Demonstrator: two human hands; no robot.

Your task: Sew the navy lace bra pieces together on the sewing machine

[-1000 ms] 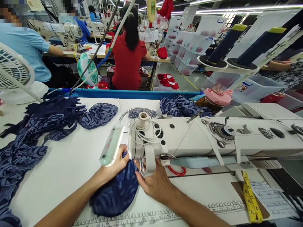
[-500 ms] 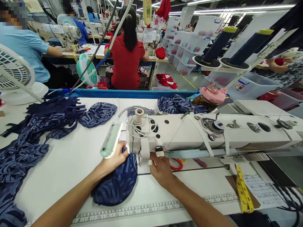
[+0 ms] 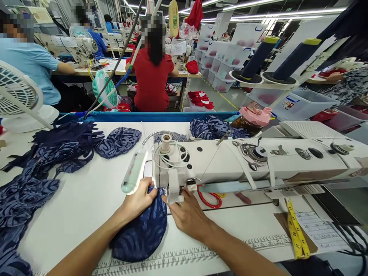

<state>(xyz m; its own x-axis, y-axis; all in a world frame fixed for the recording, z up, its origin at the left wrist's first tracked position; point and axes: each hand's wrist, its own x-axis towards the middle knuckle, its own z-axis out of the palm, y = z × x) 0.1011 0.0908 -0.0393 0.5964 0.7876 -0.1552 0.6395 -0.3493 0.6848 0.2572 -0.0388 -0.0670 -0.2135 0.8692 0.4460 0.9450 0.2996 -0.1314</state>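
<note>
A navy patterned fabric cup (image 3: 140, 230) lies under the head of the white sewing machine (image 3: 207, 157), its rounded end toward me. My left hand (image 3: 140, 199) pinches its upper edge between thumb and fingers, left of the needle area. From the right, my right hand (image 3: 188, 214) reaches in, its fingers curled, with the tips at the cup's right edge close to the needle. The machine head partly covers those fingers, and the needle itself is hidden. Beside the right hand are red-handled scissors (image 3: 211, 201).
Navy fabric pieces (image 3: 31, 180) are heaped on the left, with one more cup (image 3: 118, 142) nearby. A lamp (image 3: 134, 172) hangs left of the machine head. A tape measure (image 3: 297, 230) and written paper (image 3: 319, 230) lie at right. Co-workers sit ahead beyond the table.
My right hand has moved left, from beside the scissors to the fabric cup's edge. The cup has shifted slightly toward me. More of the red scissors handle shows. The view has tilted a little.
</note>
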